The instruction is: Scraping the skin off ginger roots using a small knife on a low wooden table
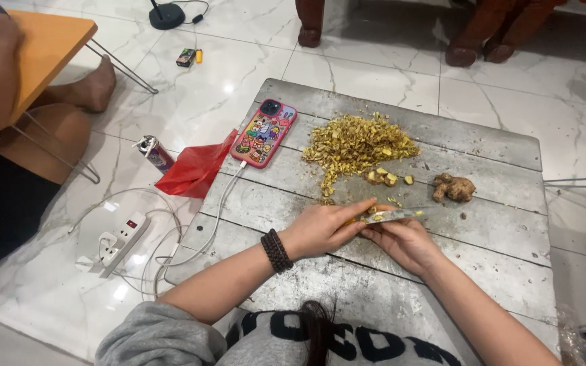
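My left hand [323, 227] pinches a small yellow piece of ginger [367, 211] against the grey wooden board [496, 237]. My right hand [405, 240] grips a knife [401, 215] whose blade lies flat, pointing right, touching that piece. A whole knob of ginger [454, 188] rests just beyond the blade tip. A few cut chunks [384, 177] lie ahead of my hands, and a large pile of yellow peelings and chopped bits [354, 146] sits farther back on the board.
A phone in a colourful case [264, 133] lies charging at the board's left edge, beside a red plastic bag [194, 169]. A power strip [120, 240] and cables are on the marble floor. Another person's leg [69, 102] and an orange stool [49, 47] are at left.
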